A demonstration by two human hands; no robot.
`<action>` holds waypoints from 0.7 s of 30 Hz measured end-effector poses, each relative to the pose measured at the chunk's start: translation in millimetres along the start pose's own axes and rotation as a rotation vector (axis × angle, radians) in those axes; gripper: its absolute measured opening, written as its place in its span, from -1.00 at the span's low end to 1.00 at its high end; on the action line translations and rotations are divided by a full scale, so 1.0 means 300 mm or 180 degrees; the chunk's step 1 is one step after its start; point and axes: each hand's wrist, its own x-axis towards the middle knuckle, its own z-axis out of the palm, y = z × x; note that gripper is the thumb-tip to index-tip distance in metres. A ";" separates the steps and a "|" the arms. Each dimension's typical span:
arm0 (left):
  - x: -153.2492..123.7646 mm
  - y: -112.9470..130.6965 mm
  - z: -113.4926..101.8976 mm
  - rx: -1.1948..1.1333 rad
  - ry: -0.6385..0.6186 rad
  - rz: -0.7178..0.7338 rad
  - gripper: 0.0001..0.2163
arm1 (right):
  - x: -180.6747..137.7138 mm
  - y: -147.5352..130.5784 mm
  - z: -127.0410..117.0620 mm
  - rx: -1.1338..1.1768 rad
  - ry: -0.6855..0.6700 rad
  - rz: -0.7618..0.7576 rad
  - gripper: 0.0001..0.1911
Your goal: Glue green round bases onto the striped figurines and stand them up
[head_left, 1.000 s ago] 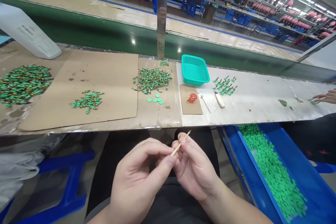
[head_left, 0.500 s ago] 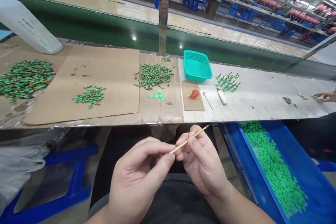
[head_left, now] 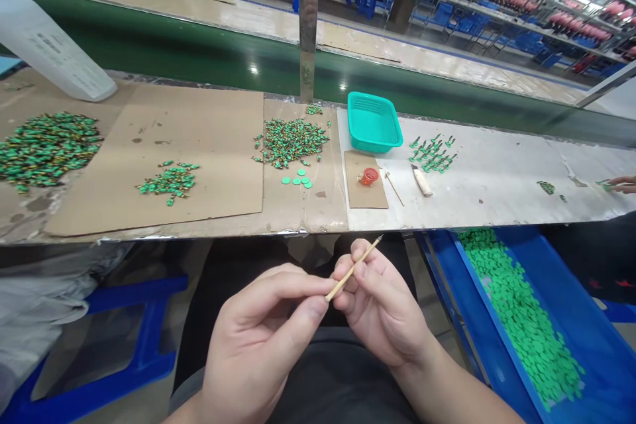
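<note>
"What's in your hands?"

"Just a pointed wooden stick. My right hand pinches it near the middle between thumb and fingers, and my left hand closes narrowly on its blunt end with the fingertips."

"Why hold it up like that?"

"Two grips keep it steady, I'd say, and the tip stays in plain sight above my lap, just short of the bench edge, clear of everything."

"And the parts around you?"

"The loose green discs lie in the blue tray below the bench on my right, where they're easy to reach. Ahead of me are the teal plastic basket, a red-capped jar on a cardboard square, and a heap of green-and-gold parts. A co-worker's hand is at the bench's far right."
</note>
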 end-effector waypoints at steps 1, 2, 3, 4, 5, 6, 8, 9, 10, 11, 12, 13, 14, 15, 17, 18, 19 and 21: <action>-0.001 0.000 0.000 -0.0084 -0.0071 0.0013 -0.88 | 0.000 0.000 -0.001 0.0006 -0.0016 0.0012 -0.76; -0.002 0.000 0.001 -0.0156 -0.0116 0.0011 -0.83 | 0.000 0.000 -0.002 0.0007 -0.0026 0.0020 -0.76; -0.004 0.000 0.000 -0.0208 -0.0129 -0.0007 -0.81 | 0.000 0.000 -0.004 0.0002 -0.0030 0.0030 -0.76; -0.006 0.000 0.000 -0.0238 -0.0111 -0.0036 -0.81 | 0.000 0.001 -0.005 -0.0007 -0.0030 0.0034 -0.76; -0.008 0.000 0.000 -0.0260 -0.0085 -0.0068 -0.83 | 0.000 0.001 -0.007 -0.0023 -0.0026 0.0032 -0.75; -0.010 0.000 -0.001 -0.0278 -0.0066 -0.0094 -0.85 | 0.001 0.002 -0.009 -0.0044 -0.0022 0.0029 -0.76; -0.013 0.001 -0.003 -0.0291 -0.0035 -0.0134 -0.89 | 0.001 0.003 -0.013 -0.0085 -0.0023 0.0013 -0.77; -0.013 0.001 -0.005 -0.0293 -0.0023 -0.0147 -0.91 | 0.001 0.004 -0.014 -0.0100 -0.0035 0.0005 -0.78; -0.014 0.002 -0.006 -0.0295 -0.0016 -0.0172 -0.93 | 0.001 0.004 -0.015 -0.0108 -0.0050 -0.0005 -0.78; -0.014 0.002 -0.007 -0.0302 -0.0021 -0.0198 -0.94 | 0.001 0.005 -0.016 -0.0111 -0.0067 -0.0011 -0.79; -0.013 0.002 -0.007 -0.0313 -0.0023 -0.0225 -0.94 | 0.000 0.005 -0.016 -0.0112 -0.0085 -0.0017 -0.80; -0.013 0.002 -0.008 -0.0331 -0.0025 -0.0251 -0.94 | -0.001 0.006 -0.017 -0.0120 -0.0098 -0.0029 -0.81; -0.011 0.002 -0.008 -0.0352 -0.0027 -0.0269 -0.94 | -0.002 0.006 -0.017 -0.0139 -0.0106 -0.0038 -0.81; -0.010 0.002 -0.008 -0.0364 -0.0024 -0.0285 -0.93 | -0.002 0.006 -0.018 -0.0162 -0.0108 -0.0057 -0.82; -0.008 0.000 -0.008 -0.0367 -0.0030 -0.0313 -0.93 | -0.003 0.005 -0.018 -0.0231 -0.0112 -0.0099 -0.81; -0.008 -0.002 -0.009 -0.0367 -0.0035 -0.0319 -0.93 | -0.003 0.003 -0.018 -0.0275 -0.0113 -0.0122 -0.81; -0.009 -0.004 -0.010 -0.0362 -0.0052 -0.0320 -0.92 | -0.004 0.001 -0.017 -0.0327 -0.0112 -0.0142 -0.81; -0.009 -0.008 -0.015 -0.0352 -0.0086 -0.0344 -0.92 | -0.006 -0.006 -0.015 -0.0466 -0.0117 -0.0213 -0.81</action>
